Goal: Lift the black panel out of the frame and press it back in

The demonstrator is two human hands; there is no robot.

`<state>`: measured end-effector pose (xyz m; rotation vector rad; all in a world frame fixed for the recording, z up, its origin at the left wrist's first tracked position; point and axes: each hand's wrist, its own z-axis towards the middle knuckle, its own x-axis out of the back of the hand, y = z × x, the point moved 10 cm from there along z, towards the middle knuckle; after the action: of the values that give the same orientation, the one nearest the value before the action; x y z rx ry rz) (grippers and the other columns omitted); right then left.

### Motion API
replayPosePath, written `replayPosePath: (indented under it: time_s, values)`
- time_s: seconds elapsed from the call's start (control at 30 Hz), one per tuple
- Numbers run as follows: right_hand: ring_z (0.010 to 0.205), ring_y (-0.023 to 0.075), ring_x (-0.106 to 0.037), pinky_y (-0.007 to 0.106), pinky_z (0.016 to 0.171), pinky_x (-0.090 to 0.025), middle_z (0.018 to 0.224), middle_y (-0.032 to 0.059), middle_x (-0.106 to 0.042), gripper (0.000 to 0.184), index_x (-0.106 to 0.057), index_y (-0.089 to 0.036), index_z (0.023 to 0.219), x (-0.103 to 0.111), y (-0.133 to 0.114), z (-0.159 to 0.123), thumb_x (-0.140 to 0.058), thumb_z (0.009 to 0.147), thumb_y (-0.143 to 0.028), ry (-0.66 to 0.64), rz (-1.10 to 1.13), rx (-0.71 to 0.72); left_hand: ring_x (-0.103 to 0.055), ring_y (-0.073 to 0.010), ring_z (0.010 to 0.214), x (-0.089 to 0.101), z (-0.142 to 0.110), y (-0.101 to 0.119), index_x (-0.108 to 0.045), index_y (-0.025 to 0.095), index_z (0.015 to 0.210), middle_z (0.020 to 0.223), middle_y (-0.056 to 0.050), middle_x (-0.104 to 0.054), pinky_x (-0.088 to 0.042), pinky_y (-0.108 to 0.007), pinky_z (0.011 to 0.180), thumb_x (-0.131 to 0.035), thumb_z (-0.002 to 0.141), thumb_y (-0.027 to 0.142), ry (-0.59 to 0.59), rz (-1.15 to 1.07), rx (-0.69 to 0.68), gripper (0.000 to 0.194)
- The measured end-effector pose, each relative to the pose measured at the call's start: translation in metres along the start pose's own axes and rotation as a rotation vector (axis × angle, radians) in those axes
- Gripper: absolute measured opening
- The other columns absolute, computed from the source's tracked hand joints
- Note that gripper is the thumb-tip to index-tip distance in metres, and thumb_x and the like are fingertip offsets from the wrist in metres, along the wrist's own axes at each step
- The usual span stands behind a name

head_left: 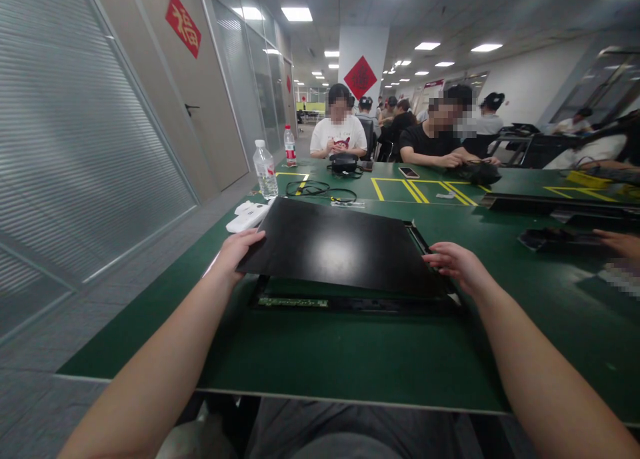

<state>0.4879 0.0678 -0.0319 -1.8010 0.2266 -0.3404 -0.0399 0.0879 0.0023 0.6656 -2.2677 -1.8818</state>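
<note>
A glossy black flat panel [330, 242], like a screen sheet, is tilted over a thin black frame [380, 306] on the green table. Its left side is raised, and the right side sits low against the frame. My left hand [241, 249] is closed on the panel's left edge, thumb on top. At the right edge, my right hand [459, 267] has its fingers curled against the panel, close to the frame's side. A narrow green circuit board [293, 303] shows along the frame's near side. The panel hides most of the frame's inside.
Behind the panel stand a clear water bottle [265, 171] and a red-capped bottle [290, 146]. A white device [247, 216] lies at left, with black cables [313, 189] beyond. Two people sit across the green table [350, 359]. Another person's hand [620, 242] is at right.
</note>
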Motion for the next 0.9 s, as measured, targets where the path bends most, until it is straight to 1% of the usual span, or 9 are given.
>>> replayPosePath:
  time_s: [0.1,0.2,0.47,0.63,0.9]
  values:
    - [0.057,0.0144,-0.061,0.021,0.046,-0.041,0.078,0.0099,-0.078,0.007,-0.061,-0.022,0.084,0.002,0.001,0.004,-0.065,0.078,-0.023,0.005,-0.023,0.005,-0.068,-0.0181,0.048,-0.001,0.001,-0.002,-0.074,0.015,0.071,0.057,-0.003,-0.073,-0.053,-0.023,0.045,-0.076,0.065,0.007,-0.006,0.014,-0.004,0.011]
    - [0.053,0.0140,-0.056,0.022,0.044,-0.038,0.078,0.0126,-0.078,0.010,-0.057,-0.023,0.080,0.005,0.003,0.007,-0.066,0.076,-0.024,0.004,-0.028,0.016,-0.070,-0.0193,0.052,-0.002,0.001,-0.004,-0.074,0.016,0.073,0.059,-0.003,-0.074,-0.055,-0.024,0.049,-0.079,0.064,0.008,-0.016,0.036,-0.005,0.013]
    - [0.047,0.0139,-0.050,0.023,0.039,-0.030,0.074,0.0141,-0.077,0.017,-0.056,-0.024,0.077,0.017,0.001,0.015,-0.070,0.069,-0.027,0.060,-0.069,0.083,-0.070,-0.0193,0.053,-0.013,-0.001,-0.012,-0.074,0.016,0.075,0.059,-0.003,-0.073,-0.052,-0.024,0.048,-0.082,0.065,0.012,-0.080,0.121,-0.022,0.014]
    - [0.044,0.0119,-0.046,0.022,0.038,-0.028,0.069,0.0126,-0.075,0.013,-0.057,-0.022,0.075,0.022,0.000,0.013,-0.068,0.070,-0.027,0.112,-0.071,0.103,-0.069,-0.0185,0.053,-0.016,-0.001,-0.018,-0.076,0.017,0.075,0.058,-0.002,-0.073,-0.051,-0.024,0.048,-0.082,0.068,0.014,-0.089,0.148,-0.024,0.010]
    - [0.044,0.0121,-0.046,0.023,0.038,-0.029,0.069,0.0124,-0.075,0.014,-0.060,-0.022,0.071,0.026,-0.001,0.016,-0.070,0.066,-0.030,0.137,-0.110,0.149,-0.066,-0.0166,0.051,-0.019,0.002,-0.026,-0.077,0.017,0.080,0.063,-0.003,-0.076,-0.048,-0.023,0.048,-0.084,0.070,0.019,-0.125,0.200,-0.020,0.012]
